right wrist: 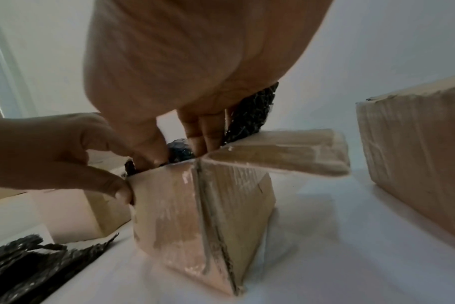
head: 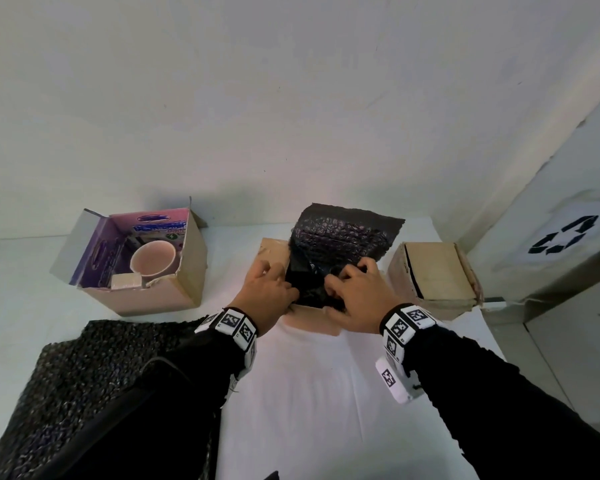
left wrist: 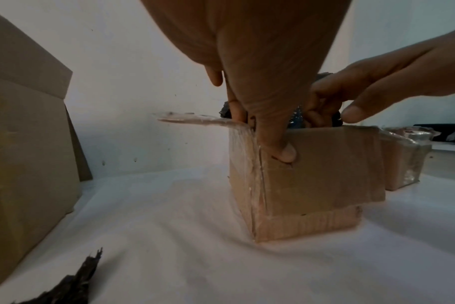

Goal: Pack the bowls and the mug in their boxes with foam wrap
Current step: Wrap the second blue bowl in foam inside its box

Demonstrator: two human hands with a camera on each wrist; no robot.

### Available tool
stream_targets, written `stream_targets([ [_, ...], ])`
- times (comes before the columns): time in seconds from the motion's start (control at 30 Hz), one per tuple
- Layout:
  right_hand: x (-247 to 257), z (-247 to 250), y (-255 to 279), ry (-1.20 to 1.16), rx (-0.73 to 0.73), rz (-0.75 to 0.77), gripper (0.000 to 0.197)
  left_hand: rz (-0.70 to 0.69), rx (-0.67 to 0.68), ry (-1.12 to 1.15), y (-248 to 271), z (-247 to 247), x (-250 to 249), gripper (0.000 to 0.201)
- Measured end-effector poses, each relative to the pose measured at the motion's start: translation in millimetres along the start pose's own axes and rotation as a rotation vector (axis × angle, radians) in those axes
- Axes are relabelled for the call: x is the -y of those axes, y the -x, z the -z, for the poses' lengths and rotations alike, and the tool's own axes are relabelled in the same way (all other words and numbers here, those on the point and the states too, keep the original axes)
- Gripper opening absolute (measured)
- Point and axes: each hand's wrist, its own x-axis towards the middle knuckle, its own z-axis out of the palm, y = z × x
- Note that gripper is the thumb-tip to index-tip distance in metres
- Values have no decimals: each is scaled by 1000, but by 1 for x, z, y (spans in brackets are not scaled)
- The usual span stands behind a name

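While both hands work at the mouth of the middle box [head: 312,317], a bundle in black foam wrap [head: 340,244] sits partly inside it, its upper half standing clear above the rim. Left hand [head: 267,289]: fingers tucked down into the opening against the wrap, thumb [left wrist: 281,148] pressed on the outer wall. Right hand [head: 354,292]: fingers curled onto the wrap at the rim. What is inside the wrap cannot be seen.

Judgement: fold the loose wrap inward and press down evenly, keeping the side flaps [right wrist: 281,148] splayed so nothing snags.

Wrap is bubbled, glossy and crumpled. Box is worn brown cardboard with shiny tape on its corners. Pale mug [head: 153,261] stands unwrapped in the open printed box [head: 146,258] to the left.
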Motion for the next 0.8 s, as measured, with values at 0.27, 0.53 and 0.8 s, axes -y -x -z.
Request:
stream_targets([
  [0.27, 5, -7, 1, 133, 62, 2, 60, 49, 6, 35, 0, -4, 0, 13],
  [0.53, 6, -8, 8, 87, 118, 12, 79, 51, 172, 101, 0, 11, -11, 24],
  [0.8, -6, 10, -12, -5, -379, -148, 21, 246, -106, 395, -22, 21, 14, 23],
])
